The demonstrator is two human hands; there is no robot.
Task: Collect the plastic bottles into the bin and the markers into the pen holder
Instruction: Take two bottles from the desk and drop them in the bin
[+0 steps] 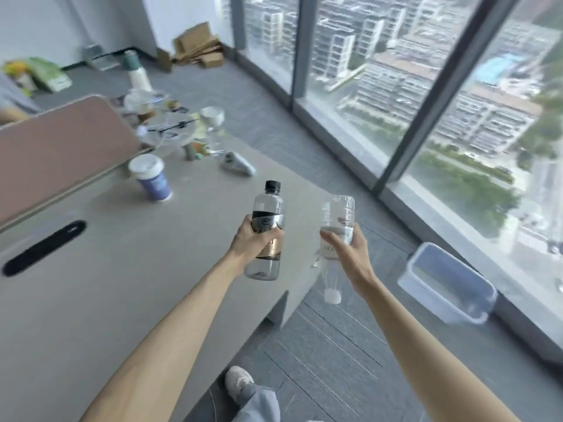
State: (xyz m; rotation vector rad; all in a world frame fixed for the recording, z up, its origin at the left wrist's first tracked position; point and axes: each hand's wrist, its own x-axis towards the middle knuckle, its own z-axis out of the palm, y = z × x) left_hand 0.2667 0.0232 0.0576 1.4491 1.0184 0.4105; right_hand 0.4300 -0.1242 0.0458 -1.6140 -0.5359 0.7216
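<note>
The clear bin (447, 284) sat on the floor right of both grips; the left hand (254, 239) clutched an upright black-capped bottle (268, 229), the right hand (347, 248) an inverted clear bottle (336, 229) (white cap down)

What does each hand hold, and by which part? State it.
Left hand grips the black-capped bottle around its labelled middle, cap up. Right hand grips the clear bottle around its labelled middle, white cap pointing down.
</note>
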